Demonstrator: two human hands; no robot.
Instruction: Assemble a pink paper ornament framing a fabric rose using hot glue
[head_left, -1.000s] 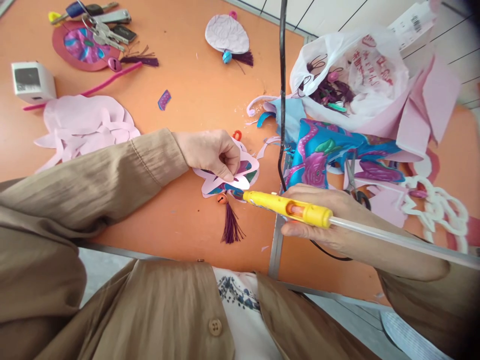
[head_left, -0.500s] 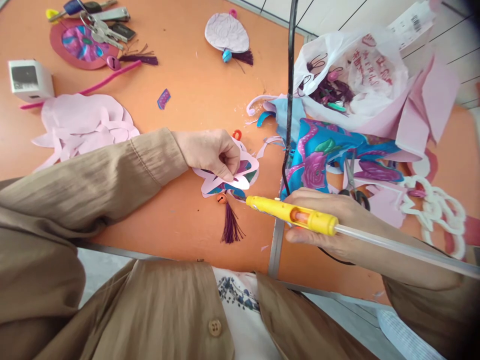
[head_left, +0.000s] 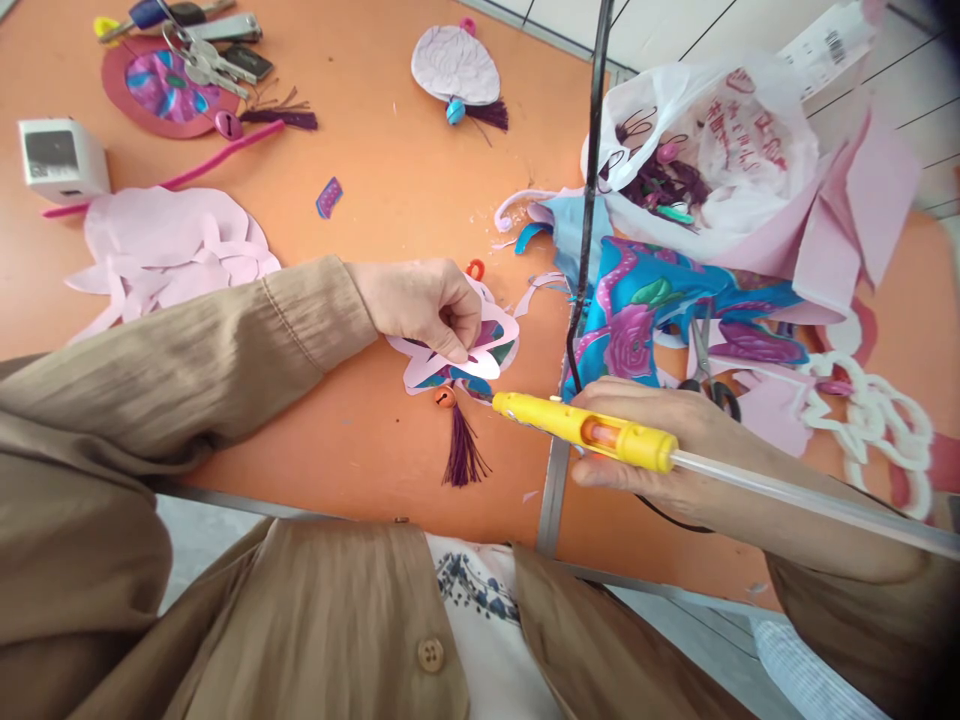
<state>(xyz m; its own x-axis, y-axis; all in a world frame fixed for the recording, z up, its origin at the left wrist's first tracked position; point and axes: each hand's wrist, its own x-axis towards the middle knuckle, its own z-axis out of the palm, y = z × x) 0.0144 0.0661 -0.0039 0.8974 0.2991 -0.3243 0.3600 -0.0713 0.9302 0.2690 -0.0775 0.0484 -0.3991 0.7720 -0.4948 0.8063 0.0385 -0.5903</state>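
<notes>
the left hand (head_left: 427, 308) pinched the pink cutout (head_left: 480, 367); the right hand (head_left: 649, 430) gripped the yellow glue gun (head_left: 585, 428), its nozzle near the cutout's lower right edge.

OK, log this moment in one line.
left hand: pinching pink cutout | right hand: holding yellow glue gun, tip near cutout | orange bell, purple tassel: near side of cutout | scissors: beyond right hand

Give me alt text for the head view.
The right hand holds a yellow glue gun, its tip beside a pink ornament that the left hand pinches; an orange bell and purple tassel lie below. Scissors lie farther right.
</notes>
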